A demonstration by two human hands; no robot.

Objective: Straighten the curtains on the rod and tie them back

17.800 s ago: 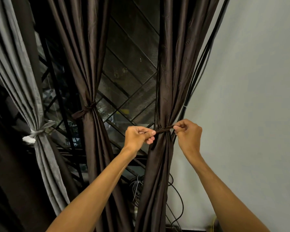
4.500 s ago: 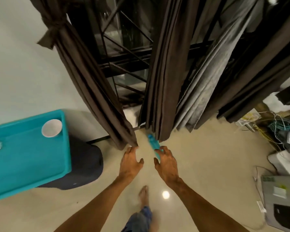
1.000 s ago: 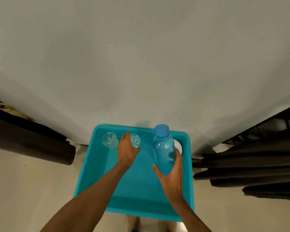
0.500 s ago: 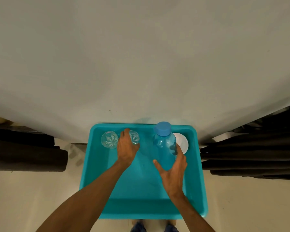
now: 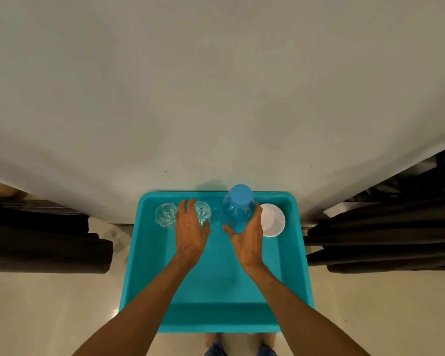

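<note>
Curtains (image 5: 383,240) at far right of view, dark and gathered in folds, touched by neither hand; more dark fabric (image 5: 36,245) at far left; no rod or tie-back in view, so no telling how far along the tying is. Between them, against pale wall (image 5: 216,86), teal tray (image 5: 303,253), wide and shallow, with everything in it lined up along its far side. Judged step in hand: seating bottle and glass on that tray, a side job to the curtains. Right hand (image 5: 247,240) cupped loosely round blue bottle (image 5: 238,214), fingers along its right flank, thumb spread off to the left, not closed tight. Bottle upright, cap on; fill level hidden by the tinted plastic. To do it well: keep the bottle vertical, feel the base sit flat before letting go, and draw the fingers back without nudging white bowl (image 5: 274,219) just beside them, apparently empty. Left hand (image 5: 190,232) palm down, fingers draped over second glass (image 5: 203,210); cannot tell whether gripping or merely resting. Lift straight up, clear of first glass (image 5: 165,215) close alongside. Both glasses clear, cut-patterned, seemingly empty.
</note>
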